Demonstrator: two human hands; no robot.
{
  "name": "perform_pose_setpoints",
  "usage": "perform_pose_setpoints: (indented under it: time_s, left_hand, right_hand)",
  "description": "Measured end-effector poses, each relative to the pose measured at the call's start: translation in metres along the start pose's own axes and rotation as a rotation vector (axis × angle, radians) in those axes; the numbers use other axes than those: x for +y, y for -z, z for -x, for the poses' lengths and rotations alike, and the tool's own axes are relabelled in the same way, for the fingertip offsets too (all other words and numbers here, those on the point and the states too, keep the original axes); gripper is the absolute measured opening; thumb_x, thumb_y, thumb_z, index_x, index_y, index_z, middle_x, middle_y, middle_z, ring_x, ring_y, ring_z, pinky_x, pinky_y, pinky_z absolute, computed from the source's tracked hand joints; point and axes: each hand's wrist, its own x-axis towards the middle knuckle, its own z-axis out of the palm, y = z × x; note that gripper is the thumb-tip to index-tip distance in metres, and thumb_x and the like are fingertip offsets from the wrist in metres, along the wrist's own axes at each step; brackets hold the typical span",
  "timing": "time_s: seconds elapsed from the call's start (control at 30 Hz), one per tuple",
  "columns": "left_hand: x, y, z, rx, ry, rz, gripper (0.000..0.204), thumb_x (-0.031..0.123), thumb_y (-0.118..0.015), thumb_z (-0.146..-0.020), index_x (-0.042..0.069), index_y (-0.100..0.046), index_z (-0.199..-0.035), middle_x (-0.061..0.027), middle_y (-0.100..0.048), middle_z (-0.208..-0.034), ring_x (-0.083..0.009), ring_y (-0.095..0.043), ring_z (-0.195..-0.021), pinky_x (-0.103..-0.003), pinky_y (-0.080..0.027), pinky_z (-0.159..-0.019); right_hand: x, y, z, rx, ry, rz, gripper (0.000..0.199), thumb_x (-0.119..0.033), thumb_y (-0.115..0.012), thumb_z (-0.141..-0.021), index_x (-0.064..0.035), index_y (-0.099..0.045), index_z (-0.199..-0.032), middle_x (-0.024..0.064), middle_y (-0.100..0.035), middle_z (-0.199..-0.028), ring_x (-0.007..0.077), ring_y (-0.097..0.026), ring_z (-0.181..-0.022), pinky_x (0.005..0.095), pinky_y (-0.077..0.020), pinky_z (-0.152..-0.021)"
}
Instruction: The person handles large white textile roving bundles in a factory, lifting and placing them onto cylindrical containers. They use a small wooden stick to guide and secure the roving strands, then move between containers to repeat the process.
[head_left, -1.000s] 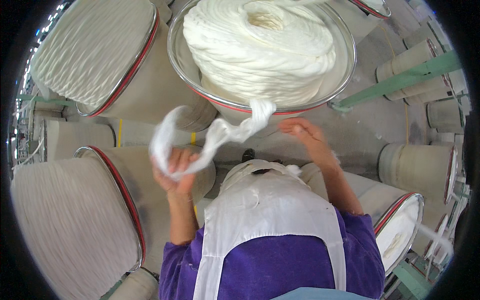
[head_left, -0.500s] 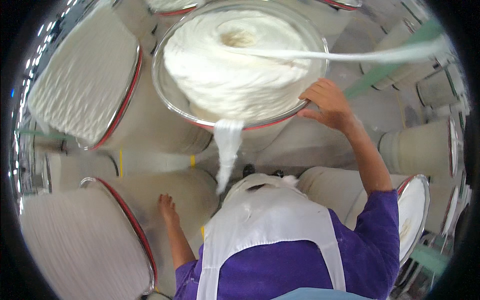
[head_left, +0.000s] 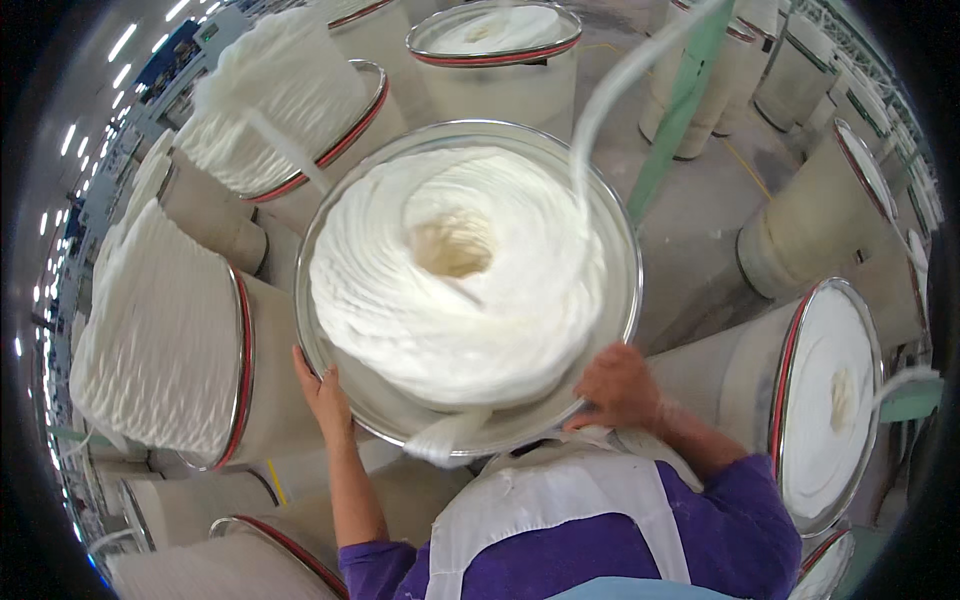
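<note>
Right in front of me stands a tall sliver can [head_left: 630, 290] with a shiny metal rim. Coiled white cotton sliver [head_left: 370, 330] fills it, leaving a round hole in the middle. A loose sliver end [head_left: 445, 436] hangs over the near rim, by my apron. My left hand [head_left: 326, 395] lies against the can's outer left side, fingers stretched out. At the near right rim, my right hand [head_left: 615, 385] is closed over the edge, a little blurred. One strand of sliver [head_left: 600, 110] rises from the coil toward the upper right.
Several other full cans crowd around: an overfilled one [head_left: 165, 340] at left, another [head_left: 290, 100] behind it, one [head_left: 490, 35] at the far side and one [head_left: 825, 400] at right. A green post [head_left: 680, 110] stands beyond the can. Grey floor [head_left: 700, 220] shows at right.
The can now sits closer to me. My left hand has come up from low at my side to the can's left side; my right hand stays at the rim, nearer my body.
</note>
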Motion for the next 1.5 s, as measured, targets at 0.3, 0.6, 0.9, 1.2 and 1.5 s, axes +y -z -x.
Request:
perform_pose_setpoints:
  time_s: [0.3,0.6,0.9,1.2,1.5]
  left_hand:
    - [0.016,-0.085,-0.107,-0.527,-0.073,0.010,0.065,-0.003,-0.049,-0.083,-0.002,-0.029,-0.145,-0.0183,-0.031,-0.149,-0.0266,-0.029,-0.138,-0.033,-0.023,-0.111]
    - [0.042,-0.255,-0.135,-0.830,-0.216,0.147,0.065,0.000,-0.056,-0.081,-0.003,-0.034,-0.142,-0.0175,-0.042,-0.142,-0.0251,-0.042,-0.129,-0.031,-0.033,-0.105]
    - [0.068,-0.415,-0.087,-0.780,-0.431,0.111,0.062,0.001,-0.050,-0.078,-0.006,-0.034,-0.138,-0.0251,-0.041,-0.140,-0.0356,-0.040,-0.130,-0.037,-0.031,-0.108]
    - [0.105,-0.487,-0.006,-0.718,-0.352,0.060,0.062,0.001,-0.043,-0.082,-0.004,-0.023,-0.141,-0.0255,-0.033,-0.140,-0.0403,-0.033,-0.130,-0.044,-0.027,-0.110]
    - [0.091,-0.494,-0.026,-0.918,-0.518,0.328,0.060,0.023,-0.054,-0.092,-0.004,-0.027,-0.138,-0.0229,-0.034,-0.139,-0.0365,-0.037,-0.126,-0.041,-0.030,-0.106]
  right_hand:
    - [-0.059,-0.020,0.017,0.193,-0.081,0.129,0.035,-0.050,-0.071,-0.075,-0.0157,-0.065,-0.081,-0.0051,-0.056,-0.066,0.0102,-0.054,-0.062,0.0235,-0.0442,-0.059]
    - [-0.041,-0.008,0.033,0.285,-0.381,0.339,0.033,-0.047,-0.076,-0.070,-0.0180,-0.062,-0.078,-0.0041,-0.059,-0.064,0.0143,-0.056,-0.057,0.0291,-0.0443,-0.056]
    - [0.063,0.045,0.109,0.356,-0.711,0.358,0.017,-0.025,-0.066,-0.078,-0.0102,-0.064,-0.069,0.0051,-0.060,-0.065,0.0272,-0.057,-0.062,0.0390,-0.0423,-0.062]
    - [0.171,0.069,0.169,0.887,-0.998,0.441,0.037,-0.021,-0.042,-0.098,0.0001,-0.057,-0.071,0.0093,-0.057,-0.069,0.0253,-0.054,-0.072,0.0374,-0.0418,-0.073]
    - [0.182,0.118,-0.031,0.828,-0.490,0.298,0.047,-0.036,-0.036,-0.098,-0.0026,-0.058,-0.072,0.0129,-0.063,-0.077,0.0289,-0.055,-0.084,0.0485,-0.0394,-0.093]
